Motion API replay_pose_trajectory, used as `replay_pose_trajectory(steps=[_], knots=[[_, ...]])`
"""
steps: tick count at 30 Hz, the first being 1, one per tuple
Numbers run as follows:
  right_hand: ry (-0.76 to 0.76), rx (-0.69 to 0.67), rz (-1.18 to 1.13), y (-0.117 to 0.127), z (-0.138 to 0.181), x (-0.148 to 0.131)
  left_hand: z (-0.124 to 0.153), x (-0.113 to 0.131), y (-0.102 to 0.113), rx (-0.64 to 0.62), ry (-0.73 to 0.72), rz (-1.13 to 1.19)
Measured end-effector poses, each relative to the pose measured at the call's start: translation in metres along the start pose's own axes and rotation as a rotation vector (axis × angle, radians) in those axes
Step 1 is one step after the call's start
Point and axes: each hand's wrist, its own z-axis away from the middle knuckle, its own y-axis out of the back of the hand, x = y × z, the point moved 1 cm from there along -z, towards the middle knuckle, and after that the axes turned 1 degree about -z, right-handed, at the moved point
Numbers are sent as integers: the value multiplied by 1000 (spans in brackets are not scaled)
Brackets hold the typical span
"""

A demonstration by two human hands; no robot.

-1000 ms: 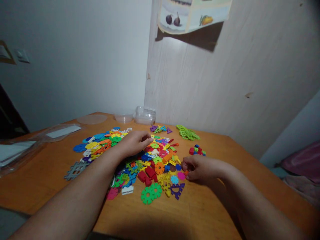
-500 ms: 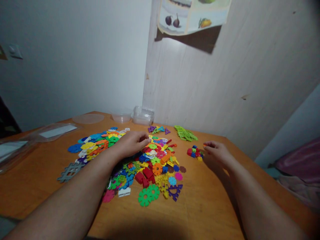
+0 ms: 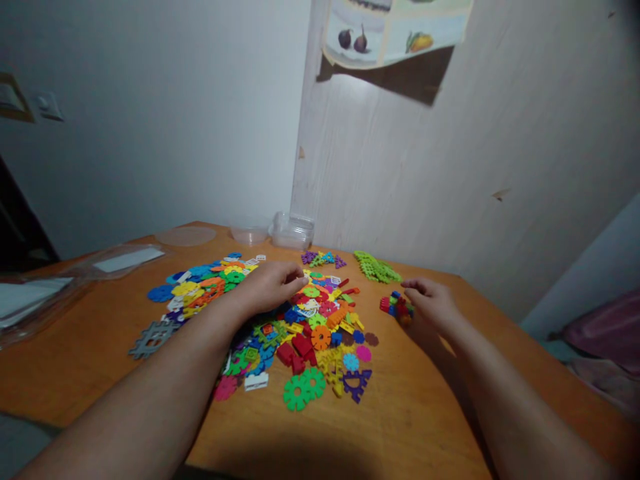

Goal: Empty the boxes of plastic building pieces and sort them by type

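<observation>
Over the middle of a heap of colourful plastic pieces [image 3: 320, 337] is my left hand [image 3: 273, 287]. Its fingers are loosely bent, thumb and forefinger a little apart, and I see nothing between them; the lower fingers are hidden. My right hand [image 3: 430, 300] hovers just right of a small cluster of toy bricks [image 3: 395, 305] in red, blue, green and yellow. The fingers there are bent and parted, with no piece visible in them, and their shadow falls across part of the cluster.
Lime-green interlocking pieces [image 3: 375, 267] and purple and blue ones [image 3: 323, 259] lie farther back. Clear plastic tubs [image 3: 293, 232] stand by the wall, with a round lid [image 3: 185, 236] to their left. Plastic bags with white paper [image 3: 127, 260] lie at the left.
A small orange piece at my right fingertips is no longer visible there. That hand has shifted slightly toward the brick cluster; my left hand stays over the heap. The view has turned slightly left.
</observation>
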Motion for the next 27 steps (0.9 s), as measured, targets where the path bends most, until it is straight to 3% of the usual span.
replay_pose_trajectory(steps=[3,8,12,20,27], knots=[[218,-66,114,-23,15,-17,0,1,0,-9,1,-1],[686,-304,290,-58,47,-46,0,2,-1,-7,5,9],[826,-377,330,-69,61,-57,1,5,-1,-8,2,15],[782,-323,332,-68,60,-59,2,5,-2,-35,11,21],[419,-33,119,-35,19,-26,1,7,1,-33,0,15]])
